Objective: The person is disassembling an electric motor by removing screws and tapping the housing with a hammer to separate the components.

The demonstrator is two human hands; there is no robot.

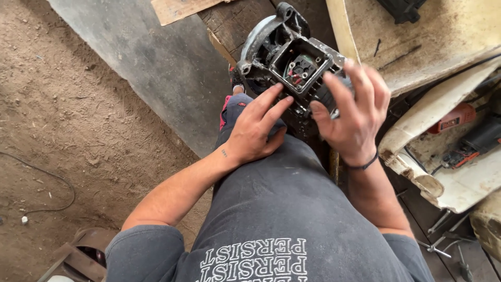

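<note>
Dirty grey metal power-tool housing with an open square cavity resting on the lap, just ahead of both hands, long axis running up-left away from the body. Left hand loosely open, fingertips touching its near edge. Right hand closed around its right side, equally near.

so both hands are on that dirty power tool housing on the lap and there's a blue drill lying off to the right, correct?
Not quite: the drill lying off to the right is orange-red, not blue, as the head view shows. The rest holds: the left hand and the right hand are both on the dirty power tool housing on the lap.
</note>
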